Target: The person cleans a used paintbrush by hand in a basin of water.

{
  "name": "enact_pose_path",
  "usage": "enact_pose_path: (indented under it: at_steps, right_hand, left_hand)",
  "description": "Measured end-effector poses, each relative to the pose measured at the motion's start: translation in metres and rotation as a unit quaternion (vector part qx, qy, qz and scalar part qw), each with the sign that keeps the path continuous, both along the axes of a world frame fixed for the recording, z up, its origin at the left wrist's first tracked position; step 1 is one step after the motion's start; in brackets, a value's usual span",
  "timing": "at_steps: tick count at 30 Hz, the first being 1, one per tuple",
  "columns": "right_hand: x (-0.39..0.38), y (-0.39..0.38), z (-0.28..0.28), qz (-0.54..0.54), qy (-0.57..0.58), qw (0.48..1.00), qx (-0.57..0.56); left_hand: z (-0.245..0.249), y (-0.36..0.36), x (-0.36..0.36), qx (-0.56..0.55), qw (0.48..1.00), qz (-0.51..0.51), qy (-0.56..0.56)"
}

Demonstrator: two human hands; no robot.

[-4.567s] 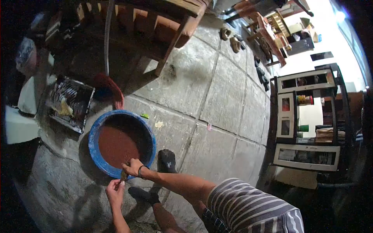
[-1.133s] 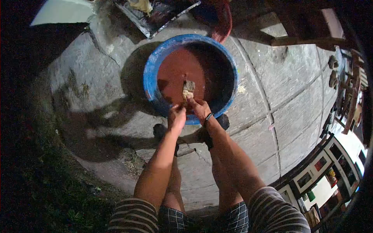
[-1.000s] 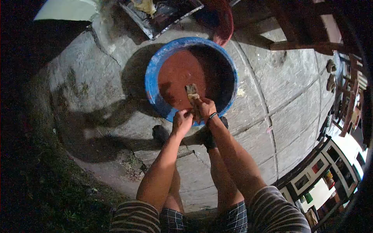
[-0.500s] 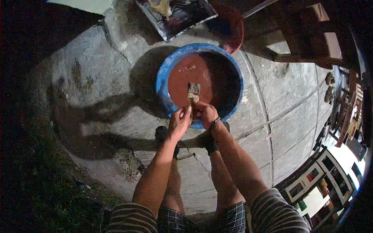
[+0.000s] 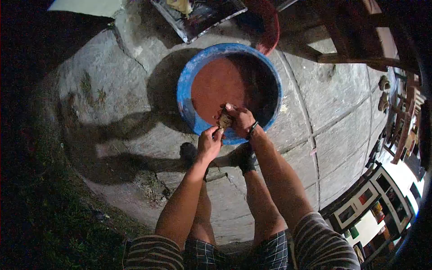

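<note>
A paintbrush (image 5: 225,120) is held over the near side of a round blue tub (image 5: 185,85). Reddish-brown liquid (image 5: 216,85) lies in the tub, its right part in deep shadow. My left hand (image 5: 210,143) is closed at the lower end of the brush, pinching its handle. Higher up, my right hand (image 5: 242,120), with a dark band at its wrist, is closed around the bristle end, and its fingers cover most of the bristles.
Beyond the tub lies a dark, paint-stained tray (image 5: 198,22) with a yellowish piece (image 5: 181,6) in it. A red curved object (image 5: 271,33) sits beside it. My feet stand on cracked concrete (image 5: 333,117). Grass (image 5: 85,225) borders the left, and sandals (image 5: 384,92) lie at right.
My right hand has moved up the brush and now covers the bristles, which showed before. My left hand stays on the handle. The view has shifted slightly.
</note>
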State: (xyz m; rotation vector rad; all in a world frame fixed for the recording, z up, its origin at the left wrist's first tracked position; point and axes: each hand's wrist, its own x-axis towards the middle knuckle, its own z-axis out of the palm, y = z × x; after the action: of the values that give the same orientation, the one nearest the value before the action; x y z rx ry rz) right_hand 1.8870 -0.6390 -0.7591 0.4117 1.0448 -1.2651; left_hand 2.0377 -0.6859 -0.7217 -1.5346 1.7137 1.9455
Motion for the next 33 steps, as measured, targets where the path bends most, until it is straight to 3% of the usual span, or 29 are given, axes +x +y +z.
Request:
enact_pose_path:
  at_steps: [2,5,6,10,15,20,21,22,25,26,30,33]
  right_hand:
    - [0.007,-0.004,-0.002,-0.047,0.037,0.996,0.07]
    - [0.015,-0.012,-0.002,-0.05,0.155,0.97,0.178]
    - [0.02,0.002,-0.044,-0.007,0.226,0.958,0.177]
    - [0.024,0.007,-0.059,0.064,0.394,0.881,0.254]
    - [0.019,0.004,-0.038,0.148,0.448,0.839,0.27]
    - [0.003,0.004,-0.009,-0.028,0.139,0.985,0.098]
    - [-0.004,0.006,0.002,-0.067,0.069,0.994,0.048]
    - [-0.011,0.009,0.004,-0.075,0.001,0.997,-0.008]
    - [-0.022,0.018,0.015,-0.103,-0.122,0.983,-0.086]
    - [-0.025,0.022,0.015,-0.066,-0.175,0.972,-0.141]
    - [-0.016,0.014,0.017,-0.027,-0.111,0.974,-0.193]
    - [-0.011,0.007,0.007,-0.034,-0.099,0.991,-0.08]
  left_hand:
    - [-0.005,0.004,-0.003,-0.144,0.987,-0.066,-0.003]
    - [-0.001,0.01,-0.012,-0.089,0.995,-0.04,-0.004]
    - [0.006,0.01,-0.017,-0.086,0.996,-0.034,0.001]
    - [-0.01,0.018,-0.018,-0.062,0.996,-0.056,0.01]
    - [-0.036,0.037,-0.01,0.049,0.997,0.048,0.023]
    - [0.008,0.013,-0.022,0.039,0.999,0.027,0.007]
    - [0.012,0.008,-0.02,0.048,0.998,0.024,0.016]
    - [0.014,0.008,-0.018,0.19,0.971,0.146,0.015]
    - [0.022,0.0,-0.013,0.308,0.927,0.194,0.089]
    - [0.027,-0.002,-0.014,0.324,0.919,0.207,0.087]
    - [0.018,-0.007,-0.007,0.458,0.852,0.211,0.14]
    - [0.014,-0.007,-0.006,0.486,0.831,0.243,0.121]
